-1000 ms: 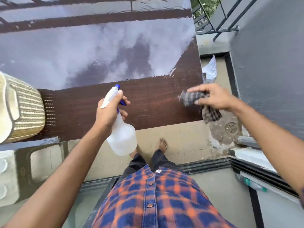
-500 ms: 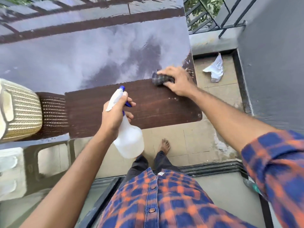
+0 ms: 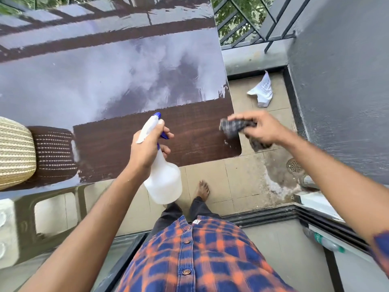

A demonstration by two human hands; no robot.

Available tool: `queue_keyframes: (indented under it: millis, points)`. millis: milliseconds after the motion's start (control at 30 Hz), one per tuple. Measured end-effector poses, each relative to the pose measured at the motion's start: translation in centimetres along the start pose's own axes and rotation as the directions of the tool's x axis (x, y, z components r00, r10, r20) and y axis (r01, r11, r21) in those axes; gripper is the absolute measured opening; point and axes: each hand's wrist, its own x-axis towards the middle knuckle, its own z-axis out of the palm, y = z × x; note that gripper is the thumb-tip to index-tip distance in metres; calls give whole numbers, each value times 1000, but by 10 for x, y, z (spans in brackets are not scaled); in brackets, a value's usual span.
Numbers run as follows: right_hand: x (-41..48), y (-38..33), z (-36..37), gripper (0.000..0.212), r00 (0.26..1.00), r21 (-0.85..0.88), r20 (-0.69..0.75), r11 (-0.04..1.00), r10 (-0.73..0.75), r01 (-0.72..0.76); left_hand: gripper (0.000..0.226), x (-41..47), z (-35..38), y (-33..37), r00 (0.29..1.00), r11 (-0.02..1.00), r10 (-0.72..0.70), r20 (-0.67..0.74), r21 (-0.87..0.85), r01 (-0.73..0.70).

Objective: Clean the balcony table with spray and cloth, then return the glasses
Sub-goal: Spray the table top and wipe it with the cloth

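Note:
The dark wood-grain table (image 3: 200, 127) shines and mirrors the sky over most of its top. My left hand (image 3: 147, 146) grips a white spray bottle (image 3: 163, 182) with a blue nozzle, held over the table's near edge. My right hand (image 3: 259, 128) holds a bunched dark checked cloth (image 3: 233, 127) at the table's near right corner, with part of the cloth hanging past the edge. No glasses are in view.
A woven beige basket (image 3: 14, 152) sits on the table at the left edge. A crumpled white paper (image 3: 262, 91) lies on the tiled floor to the right, near a floor drain (image 3: 294, 165). A grey wall (image 3: 347, 81) and railing close the right side.
My right hand has drawn the cloth back from farther up the table to its near right corner. The left hand with the bottle has hardly moved.

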Motion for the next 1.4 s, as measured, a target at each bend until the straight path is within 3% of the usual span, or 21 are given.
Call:
queue_keyframes:
  millis: [167, 267, 367, 467, 567, 767, 867, 933, 1033, 1200, 1400]
  points:
    - [95, -31, -38, 55, 967, 95, -252, 994, -31, 56, 31, 2, 9, 6, 1000, 999, 4, -2, 33, -4]
    - [136, -30, -29, 54, 970, 53, -243, 999, 14, -2, 32, 3, 14, 9, 1000, 999, 17, 4, 39, -17]
    - [140, -19, -12, 56, 956, -79, -283, 995, -74, 54, 32, 5, 18, 10, 1000, 999, 19, 9, 50, -20]
    - [105, -11, 2, 59, 968, -167, -195, 978, -155, 124, 32, 6, 23, 8, 1000, 998, 9, 25, 54, -10]
    - [37, 1, 27, 60, 987, -107, -90, 987, -131, 121, 31, 6, 28, 6, 999, 998, -6, 49, 66, 2]
    - [-73, 33, 59, 55, 1000, -126, -10, 992, 4, -5, 33, 5, 38, 5, 995, 995, -16, 97, 100, 6]
    - [-77, 29, 46, 55, 985, 64, -75, 987, 154, -149, 33, 4, 42, 7, 993, 995, -23, 118, 103, 11]
    - [-63, 16, 27, 54, 966, 194, -171, 968, 195, -161, 34, 3, 41, 8, 993, 995, -18, 120, 99, 6]
    - [-15, -5, -7, 56, 948, 235, -291, 970, 131, -62, 33, 3, 37, 10, 995, 995, -3, 100, 97, -6]
    - [102, -33, -43, 57, 916, 141, -399, 990, 42, 16, 31, 6, 26, 14, 999, 997, 11, 48, 69, -14]
    - [174, -36, -26, 62, 950, -106, -310, 994, -27, -6, 30, 6, 11, 11, 1000, 999, 13, -19, 32, -13]
